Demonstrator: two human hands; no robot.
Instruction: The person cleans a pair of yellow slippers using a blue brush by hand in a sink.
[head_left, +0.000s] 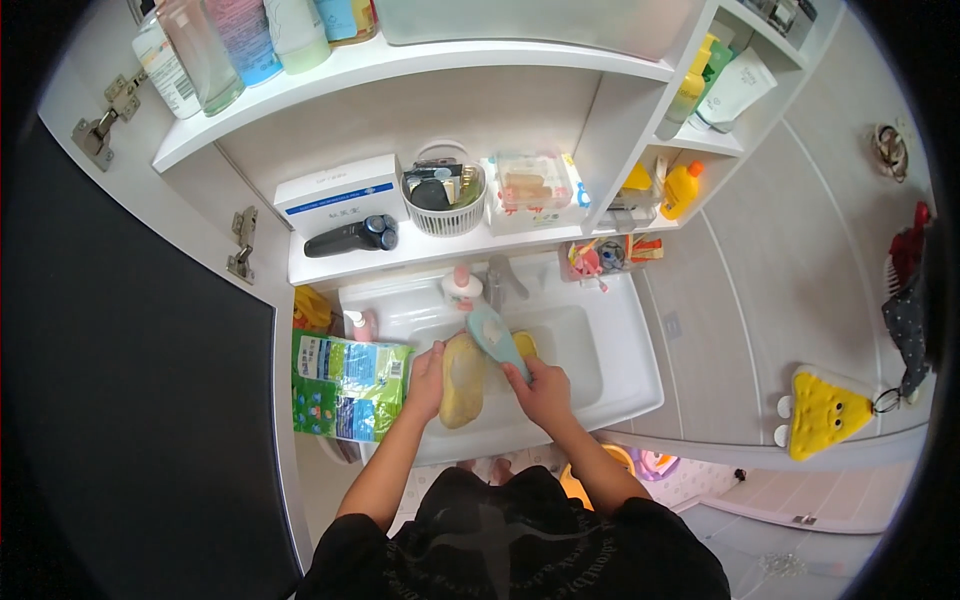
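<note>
Over the white washbasin (634, 375), my left hand (426, 381) grips a long yellow shoe or slipper (461, 384) by its left side. Its dull, stained broad face is turned up, and I cannot tell which kind of footwear it is. My right hand (541, 391) is closed around the handle of a pale teal scrub brush (493, 334). The brush head slants up and left, just beside the upper part of the shoe; its bristles are hidden. Behind the brush, a second yellow item (526, 344) lies in the basin, partly covered.
A faucet (504, 279) and soap dispenser (461, 285) stand at the basin's back. A pink pump bottle (362, 325) and green plastic pack (349, 386) are at left. Above, a shelf holds an electric shaver (352, 235) and basket (445, 196). The cabinet door (150, 390) hangs open.
</note>
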